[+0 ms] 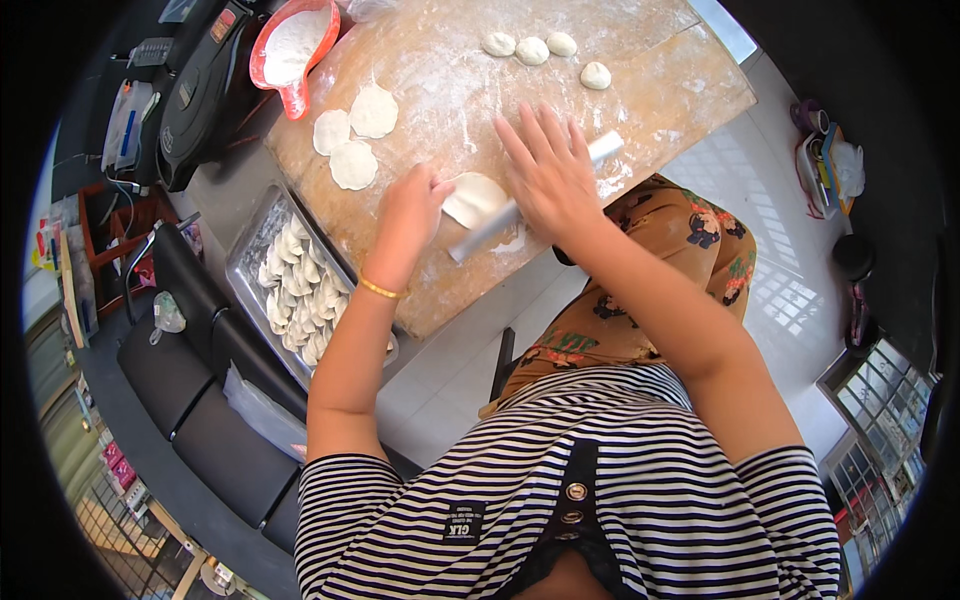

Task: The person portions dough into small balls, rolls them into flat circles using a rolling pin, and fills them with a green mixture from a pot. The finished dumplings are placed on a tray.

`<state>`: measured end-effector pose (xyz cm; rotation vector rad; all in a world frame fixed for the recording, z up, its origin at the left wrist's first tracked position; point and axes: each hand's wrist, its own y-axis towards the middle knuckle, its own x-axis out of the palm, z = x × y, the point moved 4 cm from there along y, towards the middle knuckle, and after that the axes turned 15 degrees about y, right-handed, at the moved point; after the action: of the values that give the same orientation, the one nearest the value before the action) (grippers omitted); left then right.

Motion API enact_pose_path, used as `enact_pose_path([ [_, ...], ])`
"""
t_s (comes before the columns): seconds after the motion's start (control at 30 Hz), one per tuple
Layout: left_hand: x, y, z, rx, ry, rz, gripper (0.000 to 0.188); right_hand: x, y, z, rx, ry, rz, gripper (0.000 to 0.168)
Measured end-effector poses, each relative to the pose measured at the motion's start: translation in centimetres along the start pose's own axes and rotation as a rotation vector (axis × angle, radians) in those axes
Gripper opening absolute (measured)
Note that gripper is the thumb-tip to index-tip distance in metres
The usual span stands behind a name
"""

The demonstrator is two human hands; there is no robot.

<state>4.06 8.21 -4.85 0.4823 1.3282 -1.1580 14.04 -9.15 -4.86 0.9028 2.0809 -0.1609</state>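
Observation:
The thumb and curled fingers of my left hand (pixel 411 206) pinch the left edge of a thin round dough wrapper (pixel 478 201). My right hand (pixel 551 176) lies over a slim pale rolling pin (pixel 486 231), its palm on the pin and its fingers stretched out and apart. The pin slants at the lower right edge of the wrapper, blurred, its middle hidden under that hand. Three rolled wrappers (pixel 353 165) lie left of my hands, overlapping or touching. Farther back on the floured wooden board (pixel 435 82) sit several small flattened dough balls (pixel 532 51).
A red scoop (pixel 296 103) of white flour (pixel 295 49) stands at the board's back left. Below the left edge, a metal tray (pixel 244 274) holds several folded dumplings (pixel 304 289). A black appliance (pixel 196 97) stands beyond it. A black seat (pixel 225 461) is at the left.

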Motion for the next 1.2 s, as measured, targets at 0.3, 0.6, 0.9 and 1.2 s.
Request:
enact_pose_path([
  [0.3, -1.9, 0.4, 0.8, -0.101, -0.016, -0.211, 0.027, 2.0, 5.2, -0.2, -0.055, -0.045, 0.148, 0.058],
  [0.6, 1.0, -3.5, -3.7, -0.259, -0.566, -0.198, 0.027, 0.8, -0.5, -1.4, -0.072, 0.017, -0.069, 0.061],
  [0.9, 1.2, -2.5, -5.8, -0.318, -0.141, 0.102, 0.024, 1.0, -2.0, -1.1, -0.232, 0.044, -0.139, 0.063],
  [1.2, -3.0, 4.9, 5.5, 0.041, -0.394, 0.533, 0.016, -6.2, 1.2, 9.6, -0.021, -0.052, -0.083, 0.058],
])
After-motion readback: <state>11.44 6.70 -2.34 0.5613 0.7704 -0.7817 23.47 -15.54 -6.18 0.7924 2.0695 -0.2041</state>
